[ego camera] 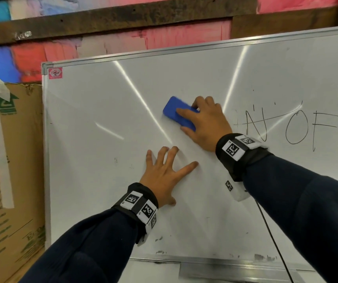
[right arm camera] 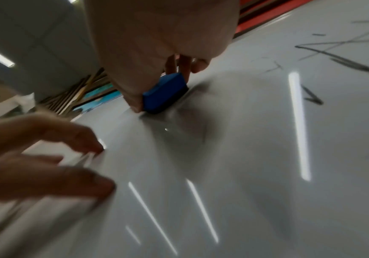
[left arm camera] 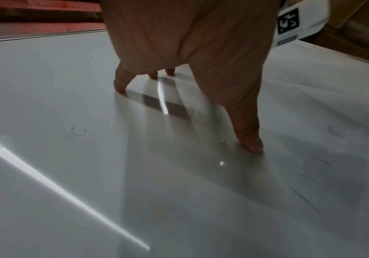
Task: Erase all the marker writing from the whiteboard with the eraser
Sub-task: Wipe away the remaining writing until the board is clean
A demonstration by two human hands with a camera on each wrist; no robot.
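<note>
From the head view, there is one whiteboard [ego camera: 102, 111], one blue eraser [ego camera: 176, 113] and two hands. The right hand [ego camera: 204, 123] holds the eraser flat on the board, near the middle and a bit toward the top edge. Its fingers curl over the eraser's long sides, so this grip is closed around it. The left hand [ego camera: 164, 174] lies flat on the board below the eraser, with its fingers spread wide and nothing in it. The black marker writing [ego camera: 292, 127] sits toward the board's right edge: three big letters, N, O and F, with one long line drawn across them. The board's left half looks clean. One brown cardboard box [ego camera: 6, 160] stands by the board's left edge.

From the left wrist view, the left hand [left arm camera: 190, 43] is open and its fingertips [left arm camera: 250, 143] press on the whiteboard [left arm camera: 68, 174].

From the right wrist view, the right hand [right arm camera: 157, 40] pinches the eraser [right arm camera: 164, 92] against the whiteboard [right arm camera: 256, 174], thumb on one side and fingers on the other. Dark marker strokes [right arm camera: 344, 59] show near the far corner. The left hand [right arm camera: 40, 157] is blurry, with fingers spread.
</note>
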